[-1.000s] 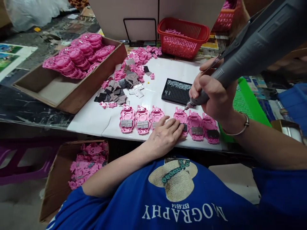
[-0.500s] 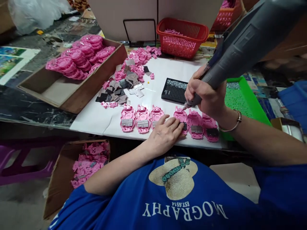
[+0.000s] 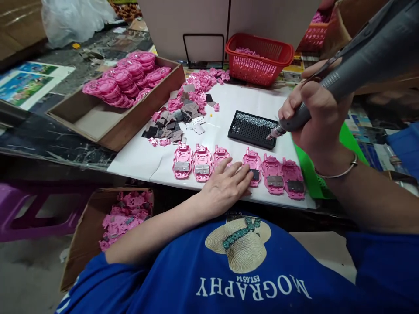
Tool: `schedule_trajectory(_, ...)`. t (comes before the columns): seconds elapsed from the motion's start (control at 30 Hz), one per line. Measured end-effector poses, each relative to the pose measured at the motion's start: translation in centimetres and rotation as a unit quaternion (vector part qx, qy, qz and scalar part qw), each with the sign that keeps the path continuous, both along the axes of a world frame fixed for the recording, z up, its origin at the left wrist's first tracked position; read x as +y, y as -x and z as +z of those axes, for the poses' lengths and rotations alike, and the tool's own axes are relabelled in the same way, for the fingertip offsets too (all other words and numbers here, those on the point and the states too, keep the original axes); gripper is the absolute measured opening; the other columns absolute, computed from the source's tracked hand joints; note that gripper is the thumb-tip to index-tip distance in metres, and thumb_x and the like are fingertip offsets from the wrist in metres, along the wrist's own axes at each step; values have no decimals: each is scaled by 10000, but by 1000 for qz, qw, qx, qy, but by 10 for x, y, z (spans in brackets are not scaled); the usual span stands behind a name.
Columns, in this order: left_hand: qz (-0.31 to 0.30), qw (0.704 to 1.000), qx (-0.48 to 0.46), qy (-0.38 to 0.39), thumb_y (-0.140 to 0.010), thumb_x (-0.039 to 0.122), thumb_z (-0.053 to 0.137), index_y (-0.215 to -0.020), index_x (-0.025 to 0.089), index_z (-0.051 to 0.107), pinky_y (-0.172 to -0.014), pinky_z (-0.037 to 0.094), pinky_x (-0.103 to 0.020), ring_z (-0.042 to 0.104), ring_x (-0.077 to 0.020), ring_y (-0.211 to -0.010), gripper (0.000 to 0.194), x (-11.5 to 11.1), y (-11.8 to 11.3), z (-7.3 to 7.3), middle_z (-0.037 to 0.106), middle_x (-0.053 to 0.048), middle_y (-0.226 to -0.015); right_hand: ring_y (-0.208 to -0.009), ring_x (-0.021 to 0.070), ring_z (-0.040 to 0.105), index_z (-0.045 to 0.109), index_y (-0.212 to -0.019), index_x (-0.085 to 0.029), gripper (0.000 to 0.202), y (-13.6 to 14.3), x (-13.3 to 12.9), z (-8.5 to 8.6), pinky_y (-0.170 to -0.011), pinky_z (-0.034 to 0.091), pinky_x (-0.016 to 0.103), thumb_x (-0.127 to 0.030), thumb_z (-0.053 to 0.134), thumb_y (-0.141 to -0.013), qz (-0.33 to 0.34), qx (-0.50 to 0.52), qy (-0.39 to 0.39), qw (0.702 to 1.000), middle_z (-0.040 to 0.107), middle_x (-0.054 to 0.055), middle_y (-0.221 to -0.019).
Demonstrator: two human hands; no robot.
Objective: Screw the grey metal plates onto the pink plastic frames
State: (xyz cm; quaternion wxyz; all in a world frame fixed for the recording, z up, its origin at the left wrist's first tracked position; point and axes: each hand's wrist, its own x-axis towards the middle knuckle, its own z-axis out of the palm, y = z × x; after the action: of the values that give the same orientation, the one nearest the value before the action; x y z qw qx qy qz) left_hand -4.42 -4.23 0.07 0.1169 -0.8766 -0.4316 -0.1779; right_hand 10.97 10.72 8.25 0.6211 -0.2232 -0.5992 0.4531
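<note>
My right hand (image 3: 322, 109) is wrapped round a grey electric screwdriver (image 3: 366, 56). Its tip is over the right end of a black perforated screw tray (image 3: 252, 131), where small silver screws are heaped along the back. My left hand (image 3: 225, 185) lies flat with fingers spread, the fingertips touching a pink plastic housing (image 3: 251, 159) with a dark plate in it. Part of another pink housing (image 3: 220, 155) is hidden under this hand. More housings with metal plates stand in the same row, such as one on the left (image 3: 182, 163) and one on the right (image 3: 293, 179).
A cardboard tray (image 3: 137, 111) of stacked pink parts sits at the left. Loose metal plates (image 3: 166, 124) and small pink pieces (image 3: 204, 80) are piled beside it. Behind stands a red basket (image 3: 262, 65); a green tray (image 3: 348, 144) is partly behind my right wrist. Below is a box of pink parts (image 3: 127, 213).
My right hand has carried the screwdriver tip from the pink housing up and right to the black screw tray. My left hand stays on the row. The camera view has shifted slightly.
</note>
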Motion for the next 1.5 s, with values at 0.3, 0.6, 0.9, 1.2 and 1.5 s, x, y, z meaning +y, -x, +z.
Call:
schedule_trajectory(0.3,-14,997,-75,0,-998,156,459,-1282,117,547,-1047,402,-409,608,-194,-1043,300,16,-22,5,693,-92,-1212,-455,144,432,616,-839,-352,251,-9,4,3,-431,402,312,-475,762,-675,-49,12,-12,999,427,-47,-594)
schedule_trajectory(0.6,73,997,24,-14,-966,263,560,-1279,93,552,-1105,415,-509,563,-282,-1222,356,-2,-10,17,631,-169,-1315,-350,81,406,696,-788,-283,180,-10,17,-4,-335,284,271,-281,757,-619,-6,96,-53,994,511,-71,-573)
schedule_trajectory(0.9,85,993,83,4,-947,111,504,-1150,89,624,-1111,426,-495,632,-238,-1012,237,-12,6,7,696,-112,-1042,-358,100,430,654,-822,-261,202,0,13,2,-356,317,284,-273,724,-633,-13,82,-35,996,458,-90,-526)
schedule_trajectory(1.2,-7,997,-69,18,-1011,253,488,-1231,93,590,-941,513,-353,615,-224,-1066,290,8,-16,-17,663,-124,-1195,-386,96,441,607,-845,-288,234,36,39,-9,-399,343,271,-382,768,-704,20,52,-49,997,451,-98,-524)
schedule_trajectory(1.5,-21,993,-115,18,-999,267,523,-1209,67,598,-864,531,-361,618,-241,-1030,300,9,-14,-20,667,-140,-1177,-378,88,423,572,-836,-291,475,64,59,-28,-378,374,288,-645,807,-623,12,16,-31,999,462,-85,-546)
